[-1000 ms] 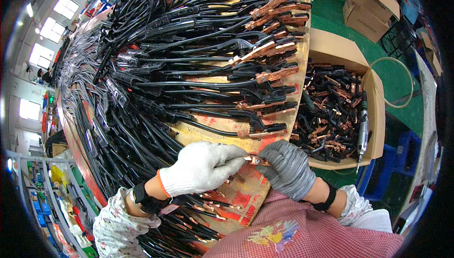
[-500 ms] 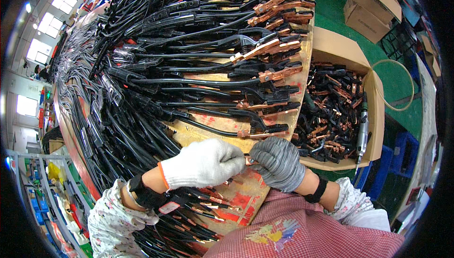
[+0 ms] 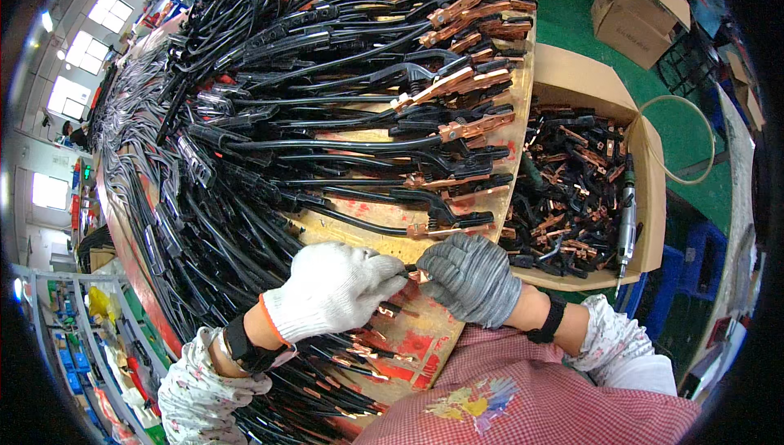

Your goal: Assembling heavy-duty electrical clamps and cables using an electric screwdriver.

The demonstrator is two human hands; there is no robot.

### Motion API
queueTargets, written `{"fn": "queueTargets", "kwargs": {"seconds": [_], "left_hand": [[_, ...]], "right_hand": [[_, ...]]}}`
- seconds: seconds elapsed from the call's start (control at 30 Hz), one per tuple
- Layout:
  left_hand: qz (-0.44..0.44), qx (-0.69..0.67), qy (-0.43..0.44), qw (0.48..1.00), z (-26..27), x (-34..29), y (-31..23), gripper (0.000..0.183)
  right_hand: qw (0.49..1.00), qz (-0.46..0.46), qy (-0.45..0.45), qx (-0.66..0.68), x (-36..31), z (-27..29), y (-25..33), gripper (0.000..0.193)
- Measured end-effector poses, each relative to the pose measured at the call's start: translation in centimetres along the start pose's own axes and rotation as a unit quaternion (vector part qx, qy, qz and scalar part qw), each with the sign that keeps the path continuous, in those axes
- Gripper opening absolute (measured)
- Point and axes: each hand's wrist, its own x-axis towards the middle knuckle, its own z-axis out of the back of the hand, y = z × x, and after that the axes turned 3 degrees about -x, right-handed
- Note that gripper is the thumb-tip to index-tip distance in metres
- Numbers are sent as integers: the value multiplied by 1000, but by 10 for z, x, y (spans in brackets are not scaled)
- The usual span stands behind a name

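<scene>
My left hand [image 3: 335, 288], in a white knit glove, pinches the end of a black cable over the wooden worktable [image 3: 433, 339]. My right hand [image 3: 469, 278], in a grey glove, meets it fingertip to fingertip and grips a small copper clamp part [image 3: 415, 273] at that cable end. Just beyond my hands lie rows of black cables with copper and black clamps [image 3: 457, 131], their jaws pointing right.
A cardboard box [image 3: 645, 167] of loose black and copper clamp parts sits at the right, with a pneumatic screwdriver [image 3: 627, 216] lying in it. More cable bundles [image 3: 163, 200] cover the table's left side. Closed cartons [image 3: 633, 4] stand on the green floor.
Both hands have stayed together at the table's near edge, shifting slightly toward me while working the same cable end. The cable piles have not moved.
</scene>
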Motion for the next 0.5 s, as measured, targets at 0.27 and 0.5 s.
{"fn": "queueTargets", "kwargs": {"seconds": [0.27, 0.5], "left_hand": [[-16, -25, -5, 1000, -3, 1, -2, 16], [-3, -19, -1, 1000, -9, 2, -6, 21]], "right_hand": [[1000, 28, -4, -12, -1, 0, 0, 25], [999, -7, 37, -19, 0, 1, 5, 30]]}}
